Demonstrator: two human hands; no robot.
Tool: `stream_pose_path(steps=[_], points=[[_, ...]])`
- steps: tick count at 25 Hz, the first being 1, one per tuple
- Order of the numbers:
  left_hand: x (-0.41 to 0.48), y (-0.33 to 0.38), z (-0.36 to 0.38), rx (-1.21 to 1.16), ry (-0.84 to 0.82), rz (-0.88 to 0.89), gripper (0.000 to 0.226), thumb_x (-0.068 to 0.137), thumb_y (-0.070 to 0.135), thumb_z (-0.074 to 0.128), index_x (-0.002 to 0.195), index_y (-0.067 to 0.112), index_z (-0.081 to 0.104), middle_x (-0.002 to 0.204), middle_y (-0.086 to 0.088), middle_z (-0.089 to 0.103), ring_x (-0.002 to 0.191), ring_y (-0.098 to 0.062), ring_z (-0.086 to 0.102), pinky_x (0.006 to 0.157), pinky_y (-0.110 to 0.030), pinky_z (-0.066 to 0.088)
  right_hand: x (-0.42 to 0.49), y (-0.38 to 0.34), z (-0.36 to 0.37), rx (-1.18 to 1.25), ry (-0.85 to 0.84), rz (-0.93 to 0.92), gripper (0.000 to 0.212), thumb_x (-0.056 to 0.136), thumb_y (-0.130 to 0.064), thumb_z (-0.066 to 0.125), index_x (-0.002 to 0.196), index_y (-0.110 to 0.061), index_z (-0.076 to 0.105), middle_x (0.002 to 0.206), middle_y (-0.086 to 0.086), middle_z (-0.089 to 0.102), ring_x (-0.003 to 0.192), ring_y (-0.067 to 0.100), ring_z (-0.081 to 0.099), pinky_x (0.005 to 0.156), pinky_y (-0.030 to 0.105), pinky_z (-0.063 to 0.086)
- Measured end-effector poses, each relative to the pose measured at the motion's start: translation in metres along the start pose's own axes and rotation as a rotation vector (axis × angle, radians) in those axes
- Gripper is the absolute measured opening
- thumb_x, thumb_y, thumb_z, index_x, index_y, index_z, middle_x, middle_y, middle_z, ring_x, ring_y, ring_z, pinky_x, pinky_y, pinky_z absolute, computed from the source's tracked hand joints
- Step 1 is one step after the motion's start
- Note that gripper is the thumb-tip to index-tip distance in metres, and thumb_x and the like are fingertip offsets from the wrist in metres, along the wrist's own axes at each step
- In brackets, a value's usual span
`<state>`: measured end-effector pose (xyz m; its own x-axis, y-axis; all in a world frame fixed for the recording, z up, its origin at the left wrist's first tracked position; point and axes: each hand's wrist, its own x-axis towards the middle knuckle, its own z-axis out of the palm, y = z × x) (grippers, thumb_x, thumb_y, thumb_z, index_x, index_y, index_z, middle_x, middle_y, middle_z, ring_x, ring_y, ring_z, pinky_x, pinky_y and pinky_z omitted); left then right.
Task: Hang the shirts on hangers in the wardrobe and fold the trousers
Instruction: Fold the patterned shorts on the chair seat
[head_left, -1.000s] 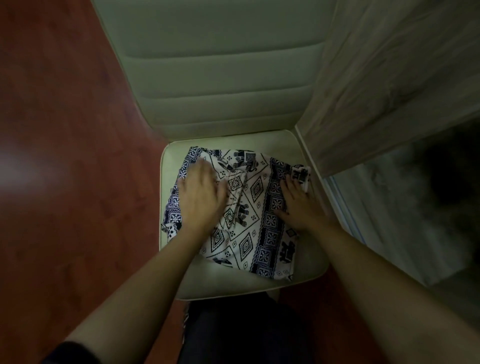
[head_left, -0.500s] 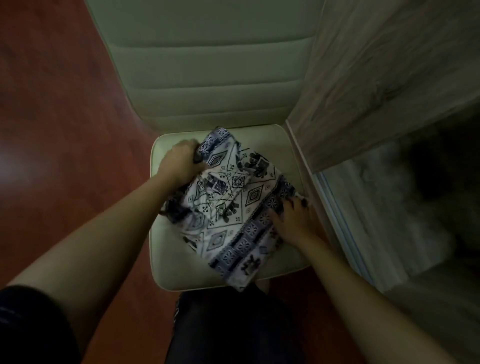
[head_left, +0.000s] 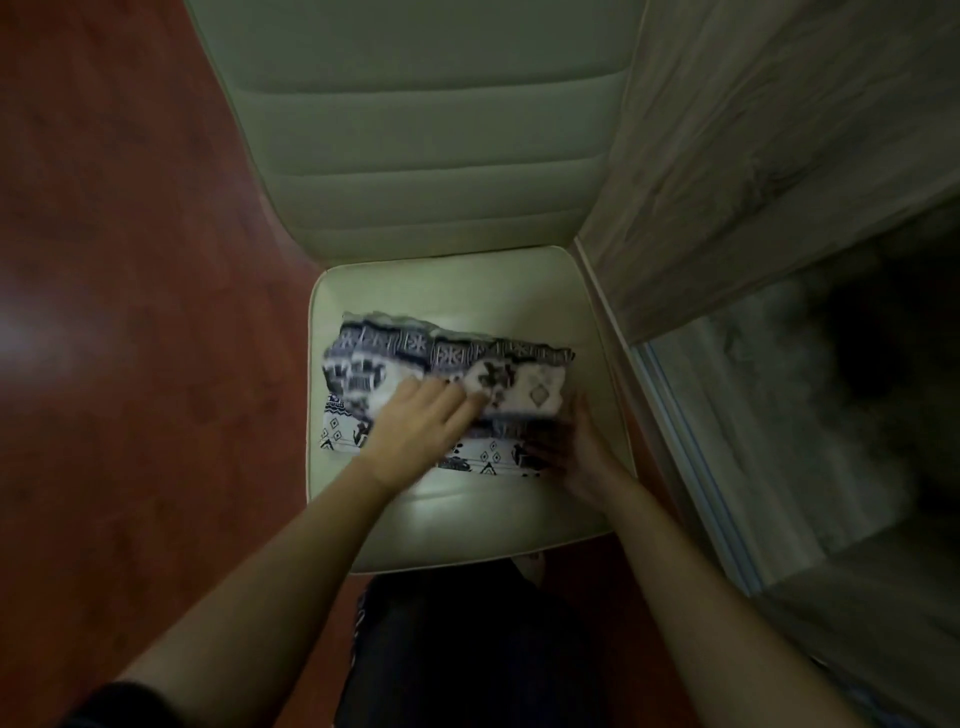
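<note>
Fingers (head_left: 454, 402) of the left hand (head_left: 415, 428) lie straight and spread, pressing flat on the trousers (head_left: 457, 358) with the tips aimed toward 1 o'clock. The right hand (head_left: 589, 460) sits at the cloth's 3 o'clock end, thumb up along the edge. It is too blurred to show whether its fingers lie flat on the lower layer or pinch it.

Red-brown wooden floor (head_left: 130, 312) fills the view from 7 to 11 o'clock. A wardrobe (head_left: 779, 130) with a pale wood-grain panel stands from 1 to 4 o'clock, just beside the chair; its open inside is dim, and what it holds cannot be made out beyond a dark blur. The cream padded chair (head_left: 467, 291) has its ribbed back at 12 o'clock and its seat at the centre.

On that seat rest the trousers, white with a dark blue print, folded into a layered bundle. Its long axis runs from 9 to 3 o'clock across the seat, the dark patterned band along the far edge. The person's dark clothing (head_left: 467, 649) shows at 6 o'clock.
</note>
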<state>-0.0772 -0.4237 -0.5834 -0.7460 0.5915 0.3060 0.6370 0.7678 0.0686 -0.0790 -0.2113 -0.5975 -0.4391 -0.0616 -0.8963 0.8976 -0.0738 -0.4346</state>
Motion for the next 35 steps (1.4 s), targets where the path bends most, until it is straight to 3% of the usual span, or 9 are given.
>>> stream_pose_path(steps=[5,8,9,12,14,21,26,31,35], points=[[-0.057,0.026,0.033,0.006,-0.329,-0.065,0.056,0.08,0.023,0.059,0.133,0.015,0.042,0.122,-0.009,0.052,0.095,-0.025,0.056,0.075,-0.037,0.046,0.005,0.007,0.003,-0.121,-0.048,-0.114,0.105,0.057,-0.093,0.039,0.139,-0.028,0.042,0.142,-0.005,0.047,0.13,0.016,0.044,0.112,0.044,0.031],[-0.05,0.018,0.017,-0.168,-0.219,-0.143,0.055,0.078,0.043,0.049,0.127,0.018,0.049,0.121,-0.006,0.051,0.1,-0.022,0.051,0.081,-0.035,0.034,-0.007,0.006,0.012,-0.374,0.035,-0.204,0.061,0.085,-0.067,0.039,0.127,-0.025,0.052,0.123,-0.006,0.058,0.115,0.014,0.053,0.102,0.034,0.04],[-0.044,0.016,0.008,-0.202,-0.118,-0.31,0.053,0.077,0.042,0.045,0.124,0.017,0.05,0.12,-0.007,0.049,0.101,-0.023,0.048,0.084,-0.036,0.031,-0.008,0.01,0.015,-0.385,0.09,-0.27,0.05,0.087,-0.061,0.042,0.121,-0.026,0.054,0.116,-0.007,0.061,0.109,0.014,0.057,0.096,0.032,0.044],[-0.03,-0.002,-0.004,-0.307,0.103,-1.212,0.045,0.085,0.033,0.039,0.12,0.007,0.05,0.121,-0.016,0.046,0.11,-0.029,0.039,0.09,-0.042,0.031,-0.014,0.016,0.029,-0.372,0.294,-0.383,0.045,0.091,-0.056,0.042,0.118,-0.02,0.051,0.107,-0.008,0.06,0.098,0.014,0.057,0.085,0.029,0.045],[-0.033,-0.009,0.004,-0.395,0.017,-1.458,0.05,0.092,0.041,0.028,0.116,0.003,0.051,0.116,-0.021,0.049,0.107,-0.034,0.04,0.09,-0.042,0.03,-0.008,0.022,0.042,-0.43,0.352,-0.353,0.046,0.092,-0.056,0.036,0.11,-0.016,0.049,0.102,-0.004,0.06,0.094,0.019,0.059,0.081,0.032,0.047],[-0.044,-0.037,0.003,-0.302,0.074,-1.209,0.029,0.102,0.02,0.032,0.089,-0.002,0.046,0.092,-0.023,0.049,0.08,-0.036,0.048,0.07,-0.044,0.036,0.001,0.018,0.025,-0.381,0.768,-0.566,0.035,0.101,-0.028,0.034,0.098,0.0,0.055,0.091,0.016,0.063,0.085,0.032,0.061,0.066,0.03,0.037],[-0.043,-0.037,0.002,-0.233,-0.074,-1.214,0.034,0.099,0.035,0.037,0.103,0.005,0.052,0.104,-0.017,0.056,0.096,-0.033,0.048,0.077,-0.046,0.041,0.008,0.032,0.02,-0.51,0.695,-0.548,0.042,0.094,-0.042,0.044,0.113,-0.005,0.05,0.11,0.015,0.056,0.103,0.032,0.055,0.083,0.041,0.046],[-0.059,-0.018,-0.003,-0.686,-0.016,-1.37,0.086,0.076,0.066,0.051,0.14,0.012,0.031,0.134,-0.01,0.039,0.124,-0.024,0.038,0.103,-0.047,0.037,0.001,0.041,0.013,-0.386,0.649,-0.363,0.105,0.062,-0.079,0.054,0.136,-0.008,0.032,0.135,0.012,0.041,0.122,0.029,0.046,0.099,0.05,0.042],[-0.062,-0.029,0.005,-0.728,-0.242,-1.444,0.087,0.067,0.05,0.078,0.133,0.007,0.039,0.125,-0.012,0.05,0.113,-0.028,0.052,0.096,-0.043,0.046,0.003,0.032,0.014,-0.501,0.471,-0.362,0.069,0.069,-0.051,0.075,0.119,-0.01,0.05,0.112,0.004,0.061,0.103,0.026,0.06,0.085,0.036,0.05]])
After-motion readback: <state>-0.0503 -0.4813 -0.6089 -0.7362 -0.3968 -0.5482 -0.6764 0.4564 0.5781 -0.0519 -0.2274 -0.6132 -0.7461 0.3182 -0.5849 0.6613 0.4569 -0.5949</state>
